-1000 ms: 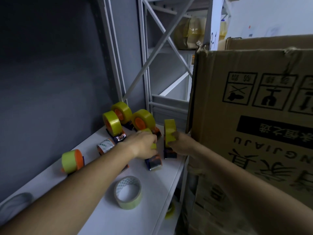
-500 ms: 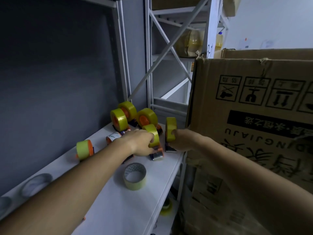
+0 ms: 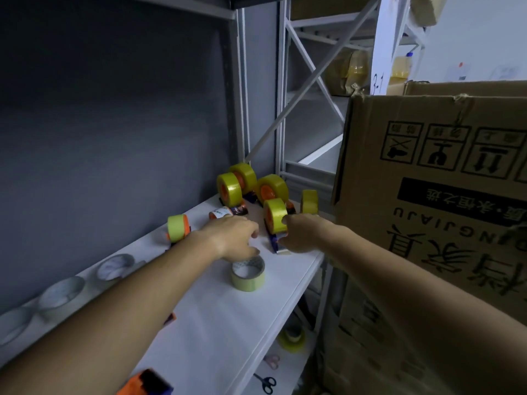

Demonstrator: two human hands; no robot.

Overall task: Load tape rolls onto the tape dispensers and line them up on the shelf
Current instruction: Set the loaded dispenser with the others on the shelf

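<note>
On the white shelf (image 3: 216, 323), my right hand (image 3: 302, 236) grips a tape dispenser (image 3: 277, 242) loaded with a yellow roll (image 3: 274, 214), thumb against the roll's side. My left hand (image 3: 233, 238) hovers just left of it, fingers loosely curled, holding nothing I can see. Directly below that hand a loose pale-yellow tape roll (image 3: 248, 274) lies flat. Behind stand several loaded dispensers (image 3: 228, 189), with another one (image 3: 309, 201) at the shelf's right edge. A further loaded dispenser (image 3: 177, 228) stands apart on the left.
A big cardboard box (image 3: 433, 201) crowds the right side. Clear tape rolls (image 3: 115, 266) lie along the back wall on the left. An orange dispenser (image 3: 145, 383) sits at the bottom edge. On the lower shelf lie a yellow roll (image 3: 291, 339) and scissors (image 3: 266, 383).
My left hand let go of the middle dispenser and drew back over the loose roll. My right hand left the rightmost dispenser and took hold of the middle one.
</note>
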